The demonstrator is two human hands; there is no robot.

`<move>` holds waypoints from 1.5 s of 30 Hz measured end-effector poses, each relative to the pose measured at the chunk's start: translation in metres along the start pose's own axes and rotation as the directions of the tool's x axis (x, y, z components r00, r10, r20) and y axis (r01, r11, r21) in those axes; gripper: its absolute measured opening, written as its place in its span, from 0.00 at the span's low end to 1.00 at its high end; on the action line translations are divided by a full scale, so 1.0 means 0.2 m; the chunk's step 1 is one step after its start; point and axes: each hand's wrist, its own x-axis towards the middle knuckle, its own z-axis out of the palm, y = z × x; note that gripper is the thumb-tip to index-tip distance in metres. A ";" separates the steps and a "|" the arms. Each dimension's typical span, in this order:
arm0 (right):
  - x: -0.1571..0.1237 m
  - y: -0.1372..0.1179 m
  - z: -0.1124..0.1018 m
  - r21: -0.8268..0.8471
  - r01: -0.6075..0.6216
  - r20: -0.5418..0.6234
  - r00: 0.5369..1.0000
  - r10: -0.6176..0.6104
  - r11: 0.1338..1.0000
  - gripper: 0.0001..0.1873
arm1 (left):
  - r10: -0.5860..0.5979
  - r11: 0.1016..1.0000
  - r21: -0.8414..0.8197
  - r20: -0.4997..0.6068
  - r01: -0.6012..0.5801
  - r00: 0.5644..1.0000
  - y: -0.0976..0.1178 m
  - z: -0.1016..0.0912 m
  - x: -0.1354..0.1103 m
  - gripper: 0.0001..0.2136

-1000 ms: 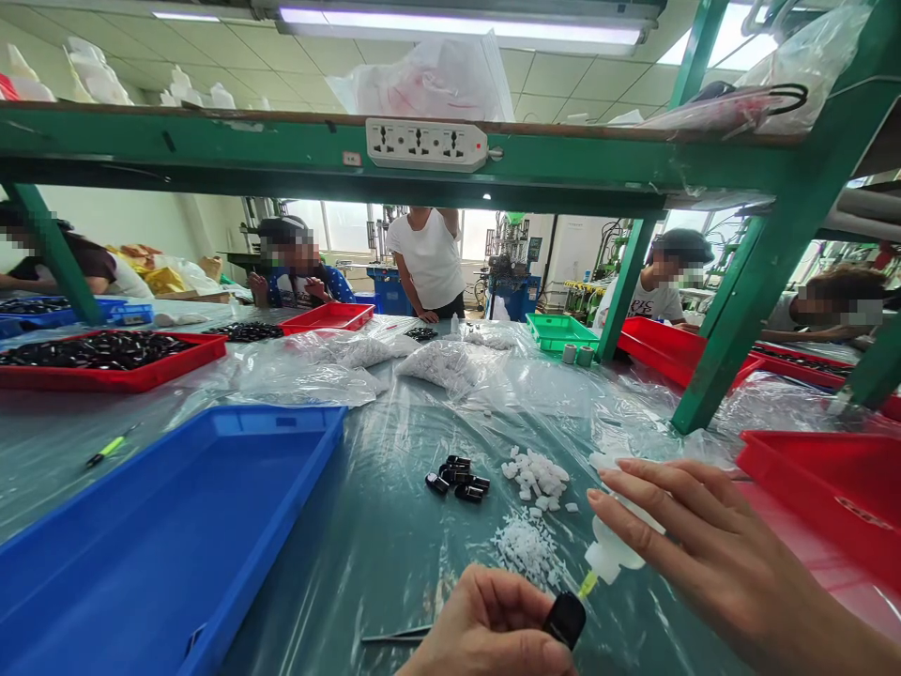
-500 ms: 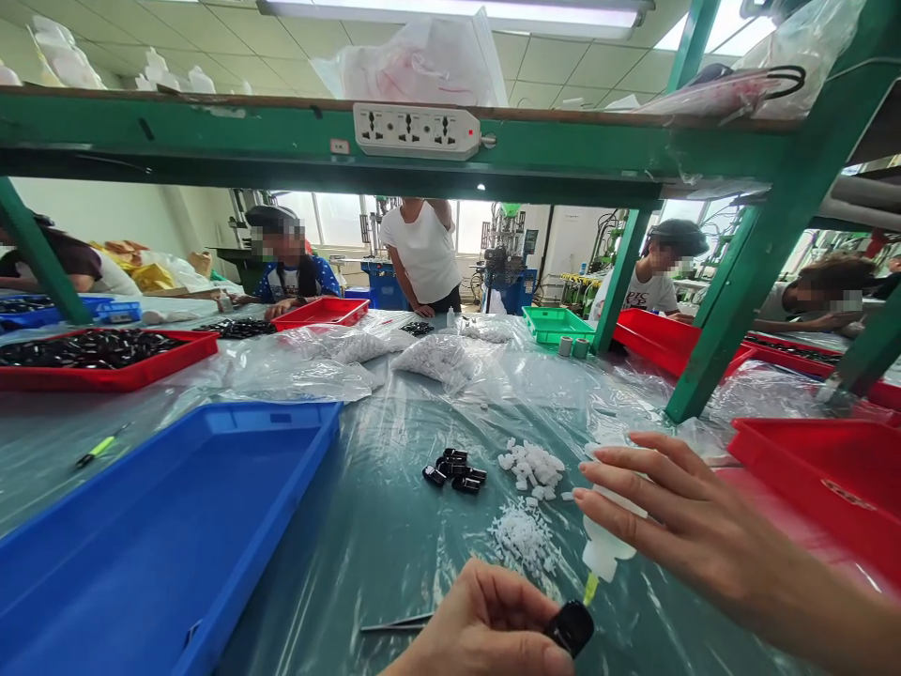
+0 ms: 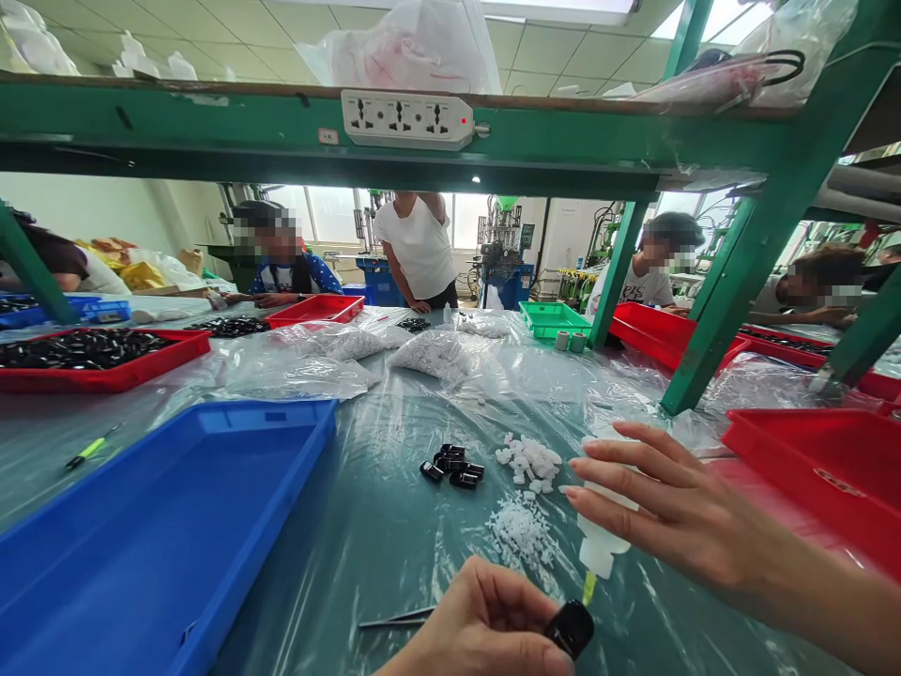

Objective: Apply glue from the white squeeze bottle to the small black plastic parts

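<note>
My left hand is closed, pinching a small glossy black plastic part between thumb and fingers. Above it, my right hand grips a translucent white squeeze bottle, tilted nozzle-down; its fingers lie across the bottle and the thumb is hidden. The bottle's yellow-green tip is at the upper edge of the black part; whether they touch I cannot tell. Tweezers lie partly behind my left hand. Beyond the hands are a pile of tiny white pieces, a pile of larger white pieces and several black parts.
A blue tray stands at left, a red tray at right. Farther back are plastic bags of white pieces and a red tray of black parts. A green shelf frame spans overhead. Several people are across the table.
The view has shifted slightly. Both hands keep nearly the same pose, with the bottle tip still at the black part.
</note>
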 end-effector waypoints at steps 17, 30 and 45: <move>0.00 0.00 -0.01 0.000 0.024 0.018 1.000 -0.024 1.000 0.17 | -0.024 1.000 0.010 -0.058 0.024 0.998 0.01 0.01 -0.01 0.16; -0.02 -0.04 -0.04 -0.137 -0.079 0.019 0.996 0.082 0.987 0.19 | 0.076 0.995 -0.060 0.020 -0.075 0.997 0.00 -0.02 0.02 0.12; -0.03 -0.09 -0.02 -0.235 -0.125 -0.009 0.992 0.126 0.964 0.18 | 0.050 0.990 -0.130 0.018 -0.048 0.999 0.03 0.00 0.02 0.14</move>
